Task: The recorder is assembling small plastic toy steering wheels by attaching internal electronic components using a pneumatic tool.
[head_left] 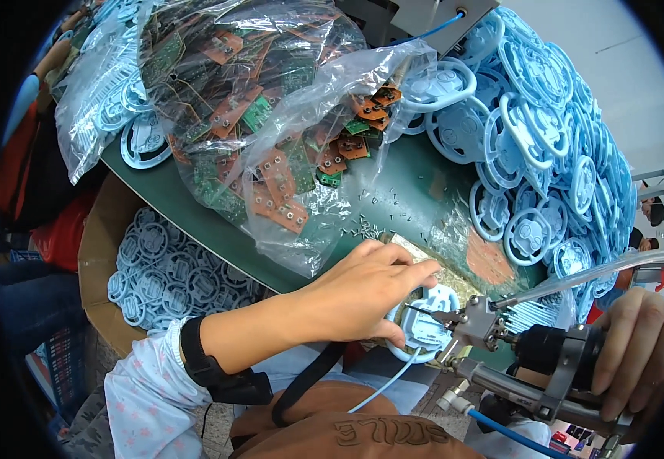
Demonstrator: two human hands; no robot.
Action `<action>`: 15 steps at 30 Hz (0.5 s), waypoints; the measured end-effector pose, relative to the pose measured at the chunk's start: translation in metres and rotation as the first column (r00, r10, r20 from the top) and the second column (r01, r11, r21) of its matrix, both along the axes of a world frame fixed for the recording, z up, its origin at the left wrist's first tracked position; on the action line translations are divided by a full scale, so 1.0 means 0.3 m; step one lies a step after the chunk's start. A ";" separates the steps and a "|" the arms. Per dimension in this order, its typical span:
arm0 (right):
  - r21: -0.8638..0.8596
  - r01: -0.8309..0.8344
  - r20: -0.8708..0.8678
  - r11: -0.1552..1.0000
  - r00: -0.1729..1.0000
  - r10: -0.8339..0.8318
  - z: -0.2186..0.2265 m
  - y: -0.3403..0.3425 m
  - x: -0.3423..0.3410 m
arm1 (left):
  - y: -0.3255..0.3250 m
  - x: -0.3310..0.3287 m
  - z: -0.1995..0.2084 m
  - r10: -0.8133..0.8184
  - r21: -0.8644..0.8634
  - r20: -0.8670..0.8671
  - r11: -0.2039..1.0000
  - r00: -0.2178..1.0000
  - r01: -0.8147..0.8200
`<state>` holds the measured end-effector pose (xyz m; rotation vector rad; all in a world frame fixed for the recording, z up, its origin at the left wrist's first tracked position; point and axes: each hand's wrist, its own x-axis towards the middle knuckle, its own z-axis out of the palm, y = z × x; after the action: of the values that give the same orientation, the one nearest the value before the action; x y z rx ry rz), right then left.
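Between eight and nine o'clock, a carton (96, 264) holds blue parts (153, 242); toward five, the left hand (366, 292), half curled, grips a round blue piece (428, 329) by its rim; near four, the right hand (642, 353) wraps closely around a black-bodied driver (540, 349).

A green surface (393, 183) bears a clear plastic bag (324, 80) of orange and green circuit boards, with a grey metal box (443, 15) beyond it. Below the left edge stands an open cardboard box (94, 268), a blue crate (61, 375) near it. At upper left shows a co-worker's forearm (53, 58).
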<state>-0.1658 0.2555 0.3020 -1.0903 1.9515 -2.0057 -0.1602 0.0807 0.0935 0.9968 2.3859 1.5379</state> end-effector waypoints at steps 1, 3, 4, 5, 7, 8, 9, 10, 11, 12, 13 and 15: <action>-0.002 0.003 -0.008 1.000 1.000 -0.003 -0.010 -0.003 -0.001 | 0.000 0.001 0.000 0.001 0.000 -0.002 1.000 1.000 -0.001; -0.007 0.015 -0.021 1.000 1.000 -0.015 -0.024 -0.005 -0.002 | 0.001 0.004 0.004 0.008 0.001 -0.018 1.000 1.000 -0.008; -0.010 0.024 -0.026 1.000 0.999 -0.024 -0.030 -0.005 -0.001 | 0.002 0.002 0.008 0.003 -0.001 -0.018 1.000 1.000 -0.003; -0.015 0.033 -0.033 0.999 0.999 -0.033 -0.033 -0.006 -0.004 | 0.001 -0.001 0.014 0.001 -0.007 -0.019 1.000 1.000 -0.001; -0.027 0.052 -0.049 0.998 0.997 -0.054 -0.045 -0.009 -0.017 | 0.001 0.001 0.023 -0.008 -0.019 -0.023 1.000 1.000 0.007; -0.037 0.062 -0.068 0.997 0.996 -0.065 -0.050 -0.013 -0.022 | 0.000 0.001 0.024 -0.004 -0.033 -0.021 0.999 1.000 0.004; -0.048 0.073 -0.086 0.996 0.993 -0.077 -0.059 -0.014 -0.031 | 0.001 0.002 0.022 -0.001 -0.048 -0.017 0.999 1.000 0.000; -0.061 0.082 -0.104 0.995 0.991 -0.088 -0.066 -0.016 -0.042 | -0.001 0.005 0.021 -0.007 -0.058 -0.031 0.998 0.999 0.005; -0.074 0.091 -0.122 0.993 0.988 -0.099 -0.070 -0.017 -0.052 | -0.003 0.011 0.019 -0.001 -0.065 -0.051 0.998 0.999 -0.003; -0.093 0.096 -0.140 0.991 0.984 -0.108 -0.069 -0.017 -0.059 | -0.007 0.021 0.026 0.008 -0.078 -0.072 0.997 0.997 -0.014; -0.114 0.088 -0.150 0.990 0.983 -0.105 -0.047 0.039 -0.072 | -0.007 0.042 0.037 0.148 -0.019 -0.247 0.987 0.958 -0.157; -0.084 -0.032 -0.065 0.996 0.998 0.027 0.041 0.307 -0.130 | -0.048 0.095 0.124 0.188 -0.200 -0.046 0.961 0.981 -0.193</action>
<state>-0.2048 0.3478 0.3144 -1.2097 1.8835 -2.0812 -0.1319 0.0664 0.1305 0.7698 2.6607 1.3052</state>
